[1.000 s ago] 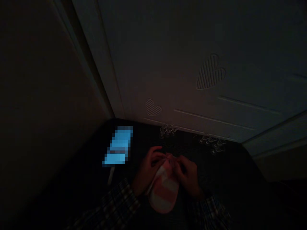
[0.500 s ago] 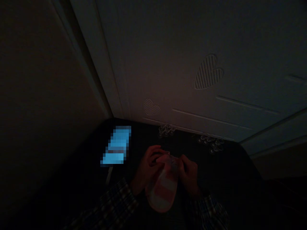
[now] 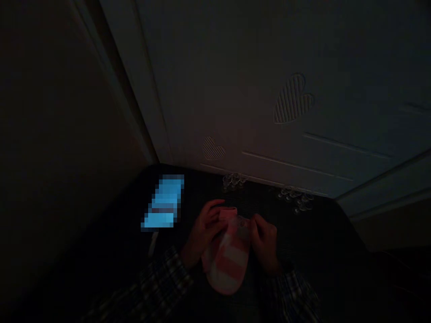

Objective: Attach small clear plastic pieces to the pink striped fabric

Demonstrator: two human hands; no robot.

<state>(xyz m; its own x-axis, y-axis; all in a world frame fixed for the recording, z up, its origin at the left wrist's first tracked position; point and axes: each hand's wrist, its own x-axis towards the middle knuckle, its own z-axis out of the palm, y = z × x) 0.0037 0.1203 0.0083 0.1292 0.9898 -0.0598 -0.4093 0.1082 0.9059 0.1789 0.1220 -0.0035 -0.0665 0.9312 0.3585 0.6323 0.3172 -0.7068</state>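
Note:
In dim light, a pink and white striped item (image 3: 232,262) with a rounded lower end lies between my two hands; it looks like fabric, but I cannot tell exactly what it is. My left hand (image 3: 205,231) grips its upper left side, thumb across it and fingers curved behind a pink folded band (image 3: 229,212). At the upper right edge, my right hand (image 3: 264,235) is closed in a pinch on a pale, partly see-through corner of the item. Plaid sleeves cover both wrists.
A lit, pixelated screen (image 3: 164,202) stands on the dark table (image 3: 191,179) at the left, with a pale cable (image 3: 153,243) below it. Two clusters of small shiny round objects, one left (image 3: 234,181) and one right (image 3: 296,198), sit by the white panel (image 3: 235,98) with heart reliefs.
My left hand's fingers have loosened and straightened a little, and the pink folded band now shows above the item. My right hand has hardly moved.

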